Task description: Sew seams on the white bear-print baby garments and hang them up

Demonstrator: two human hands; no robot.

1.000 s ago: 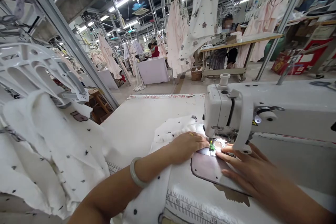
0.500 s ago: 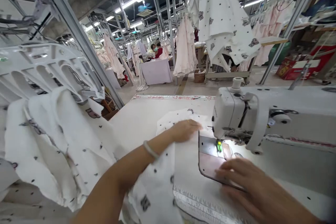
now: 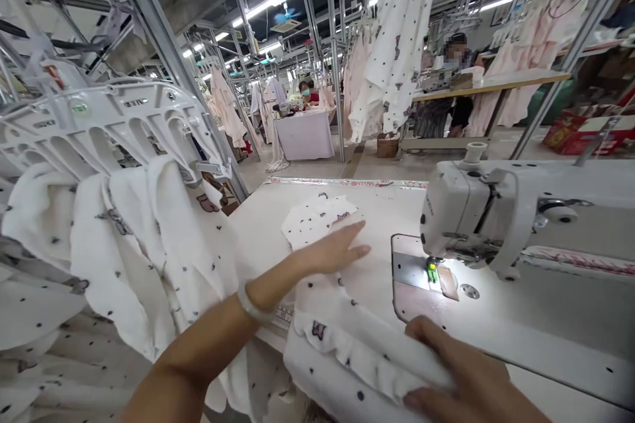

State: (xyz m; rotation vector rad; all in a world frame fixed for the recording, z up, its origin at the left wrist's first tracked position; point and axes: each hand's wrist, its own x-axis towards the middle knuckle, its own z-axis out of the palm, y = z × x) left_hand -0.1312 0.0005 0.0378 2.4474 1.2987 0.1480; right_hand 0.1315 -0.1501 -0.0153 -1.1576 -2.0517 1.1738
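My left hand (image 3: 335, 248) is stretched out over the table, fingers spread, with a bangle at the wrist. Beneath and beyond it lies a flat cut piece of white fabric (image 3: 310, 225) with small dark prints. My right hand (image 3: 464, 373) grips a gathered, ruffled white printed fabric (image 3: 352, 350) between thumb and fingers at the table's front edge. This fabric runs left from it to below my left hand. The sewing machine (image 3: 456, 211) stands to the right, its needle area lit above the metal plate (image 3: 409, 274).
A white hanger rack (image 3: 124, 106) draped with printed fabric pieces (image 3: 193, 244) fills the left side. Another printed fabric (image 3: 397, 46) hangs beyond the table. Co-workers sit at stations farther back. A measuring tape strip (image 3: 284, 316) lines the table's front edge.
My right hand has moved from beside the machine plate to the front edge and taken hold of the fabric, now spread rightward. My left fingers have spread. The hanging fabric at the back has swung left.
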